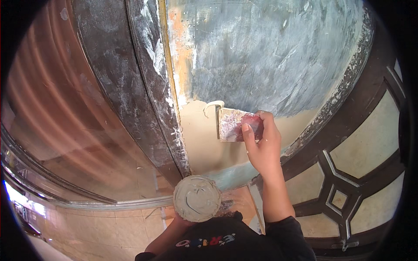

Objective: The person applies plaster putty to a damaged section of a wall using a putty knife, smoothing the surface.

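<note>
The right hand [262, 150] has its grip clamped on a putty knife [233, 125]. The thumb lies along the reddish handle and the fingers wrap behind it. The flat blade is smeared with paste and lies against the wall panel [278, 56], just left of the grip.

The left hand [180, 222] is low down, well below and left of that grip. It is mostly hidden under a round board of putty [197, 198], so it seems to hold the board from below, but the fingers do not show.

I think the job is partly done. Below and left of the blade the panel is covered in smooth, wet, tan putty [200, 135]. Above the blade lies a big patch, grey-blue, streaky and rough-looking, and it has no tan coat yet. A small curl of paste sits at the top of the blade.

The dark frame [126, 87] left of the panel is curved and spotted with white. The putty on the board is thick and soft, with scoop marks.
</note>
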`<action>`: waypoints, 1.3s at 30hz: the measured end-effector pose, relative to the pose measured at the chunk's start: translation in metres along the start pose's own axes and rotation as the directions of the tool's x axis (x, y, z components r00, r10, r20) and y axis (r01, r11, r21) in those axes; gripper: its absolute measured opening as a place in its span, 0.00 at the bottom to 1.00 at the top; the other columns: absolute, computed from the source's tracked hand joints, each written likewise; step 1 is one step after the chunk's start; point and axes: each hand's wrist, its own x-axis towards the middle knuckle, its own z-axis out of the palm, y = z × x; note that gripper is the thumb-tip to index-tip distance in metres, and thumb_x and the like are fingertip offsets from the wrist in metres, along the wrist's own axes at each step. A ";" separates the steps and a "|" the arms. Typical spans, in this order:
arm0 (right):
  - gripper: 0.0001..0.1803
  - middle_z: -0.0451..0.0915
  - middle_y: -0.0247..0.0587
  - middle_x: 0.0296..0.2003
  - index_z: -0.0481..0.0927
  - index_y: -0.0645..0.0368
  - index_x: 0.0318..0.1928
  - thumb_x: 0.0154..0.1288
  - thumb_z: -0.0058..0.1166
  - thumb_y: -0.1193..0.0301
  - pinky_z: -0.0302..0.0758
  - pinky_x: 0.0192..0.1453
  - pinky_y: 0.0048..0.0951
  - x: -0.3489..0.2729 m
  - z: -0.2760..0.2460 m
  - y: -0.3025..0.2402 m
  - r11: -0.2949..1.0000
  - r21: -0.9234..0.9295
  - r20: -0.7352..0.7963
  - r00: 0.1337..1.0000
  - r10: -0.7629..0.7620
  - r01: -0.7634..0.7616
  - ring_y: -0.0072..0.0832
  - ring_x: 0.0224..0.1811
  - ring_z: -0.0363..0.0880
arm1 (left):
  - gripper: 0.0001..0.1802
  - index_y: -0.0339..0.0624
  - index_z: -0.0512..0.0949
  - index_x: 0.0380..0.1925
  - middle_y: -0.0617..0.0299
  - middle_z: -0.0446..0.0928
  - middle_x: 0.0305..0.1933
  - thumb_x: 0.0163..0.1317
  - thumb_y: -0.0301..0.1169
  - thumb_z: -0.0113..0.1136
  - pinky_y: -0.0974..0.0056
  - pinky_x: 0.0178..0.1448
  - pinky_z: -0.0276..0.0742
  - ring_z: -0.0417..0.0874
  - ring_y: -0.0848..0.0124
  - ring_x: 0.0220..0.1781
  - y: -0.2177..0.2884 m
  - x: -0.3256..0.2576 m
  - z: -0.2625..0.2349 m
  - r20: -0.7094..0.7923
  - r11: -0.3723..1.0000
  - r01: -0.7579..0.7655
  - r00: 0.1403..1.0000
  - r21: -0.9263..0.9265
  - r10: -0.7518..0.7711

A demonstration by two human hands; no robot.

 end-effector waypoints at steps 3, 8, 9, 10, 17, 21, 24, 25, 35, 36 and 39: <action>0.15 0.79 0.51 0.37 0.73 0.61 0.47 0.63 0.58 0.69 0.76 0.37 0.40 0.000 0.002 -0.005 1.000 -0.007 -0.008 1.000 -0.028 0.027 0.48 0.35 0.80 | 0.33 0.45 0.65 0.65 0.51 0.67 0.67 0.69 0.55 0.40 0.42 0.71 0.64 0.68 0.51 0.68 0.003 -0.002 -0.004 -0.019 1.000 0.008 1.000 -0.011 -0.008; 0.14 0.78 0.44 0.35 0.74 0.57 0.47 0.62 0.58 0.69 0.76 0.36 0.39 0.005 0.009 -0.025 0.985 -0.106 0.030 0.991 -0.134 0.137 0.43 0.33 0.80 | 0.32 0.46 0.66 0.64 0.51 0.67 0.68 0.69 0.55 0.40 0.43 0.71 0.64 0.68 0.52 0.68 0.006 -0.003 -0.011 -0.015 0.995 0.054 0.998 -0.079 -0.055; 0.14 0.78 0.44 0.36 0.74 0.56 0.47 0.62 0.58 0.69 0.76 0.36 0.39 0.007 0.010 -0.026 0.986 -0.110 0.047 0.992 -0.117 0.122 0.43 0.33 0.80 | 0.33 0.45 0.66 0.65 0.51 0.66 0.68 0.69 0.55 0.40 0.43 0.71 0.64 0.68 0.52 0.68 0.006 -0.003 -0.008 -0.010 0.996 0.051 0.999 -0.072 -0.052; 0.14 0.79 0.45 0.37 0.75 0.57 0.47 0.62 0.58 0.69 0.76 0.36 0.38 0.010 0.010 -0.026 0.986 -0.117 0.031 0.992 -0.120 0.122 0.44 0.34 0.80 | 0.34 0.45 0.65 0.65 0.51 0.66 0.68 0.69 0.56 0.40 0.43 0.71 0.64 0.68 0.52 0.68 0.006 -0.003 -0.006 -0.004 0.997 0.044 0.999 -0.066 -0.044; 0.15 0.79 0.51 0.36 0.73 0.63 0.48 0.64 0.57 0.71 0.76 0.39 0.35 0.005 -0.004 -0.012 1.000 0.011 -0.075 0.997 -0.001 0.002 0.44 0.34 0.80 | 0.39 0.45 0.62 0.67 0.51 0.66 0.68 0.66 0.61 0.41 0.39 0.69 0.65 0.68 0.50 0.68 0.004 -0.004 -0.019 -0.008 0.998 0.015 1.000 0.060 -0.015; 0.12 0.78 0.43 0.30 0.71 0.64 0.45 0.65 0.57 0.71 0.73 0.37 0.30 -0.001 -0.002 -0.010 0.981 0.181 -0.060 0.995 0.078 -0.066 0.29 0.30 0.76 | 0.40 0.44 0.61 0.68 0.51 0.63 0.70 0.65 0.61 0.43 0.36 0.68 0.66 0.67 0.50 0.68 0.007 0.002 -0.047 -0.023 0.999 0.051 0.998 -0.002 -0.051; 0.11 0.76 0.35 0.30 0.70 0.62 0.44 0.67 0.56 0.71 0.71 0.30 0.25 -0.016 0.010 0.012 0.912 0.376 0.043 0.986 0.161 -0.165 0.19 0.29 0.73 | 0.40 0.44 0.61 0.68 0.51 0.63 0.70 0.65 0.61 0.43 0.36 0.69 0.64 0.66 0.50 0.69 0.006 0.001 -0.042 -0.001 0.996 0.091 0.996 -0.007 -0.091; 0.11 0.76 0.35 0.30 0.70 0.62 0.44 0.67 0.56 0.71 0.71 0.30 0.25 -0.020 0.012 0.010 0.911 0.378 0.044 0.986 0.161 -0.166 0.19 0.29 0.73 | 0.40 0.44 0.61 0.68 0.51 0.63 0.70 0.65 0.61 0.43 0.35 0.70 0.63 0.66 0.50 0.69 0.006 -0.001 -0.038 -0.006 0.997 0.075 0.997 -0.002 -0.075; 0.15 0.79 0.37 0.45 0.70 0.59 0.54 0.72 0.51 0.67 0.86 0.37 0.27 -0.044 0.045 -0.024 0.181 0.797 0.507 0.800 0.321 -0.577 0.23 0.42 0.82 | 0.38 0.51 0.58 0.71 0.54 0.58 0.74 0.67 0.60 0.36 0.39 0.73 0.58 0.62 0.52 0.73 0.009 -0.017 -0.043 0.036 0.990 0.120 0.992 -0.079 -0.117; 0.17 0.79 0.37 0.48 0.69 0.58 0.58 0.73 0.48 0.67 0.86 0.39 0.27 -0.042 0.046 -0.027 0.183 0.801 0.509 0.810 0.291 -0.570 0.24 0.44 0.81 | 0.39 0.48 0.59 0.70 0.52 0.60 0.73 0.66 0.61 0.38 0.40 0.73 0.59 0.63 0.51 0.72 0.009 -0.019 -0.036 0.030 0.989 0.124 0.992 -0.083 -0.121; 0.18 0.79 0.40 0.47 0.68 0.61 0.58 0.73 0.48 0.66 0.87 0.38 0.23 -0.032 0.055 -0.042 0.138 0.817 0.502 0.808 0.308 -0.560 0.26 0.43 0.83 | 0.39 0.47 0.61 0.69 0.51 0.62 0.71 0.66 0.61 0.40 0.41 0.73 0.59 0.63 0.51 0.71 0.010 -0.023 -0.035 0.021 0.994 0.099 0.995 -0.045 -0.098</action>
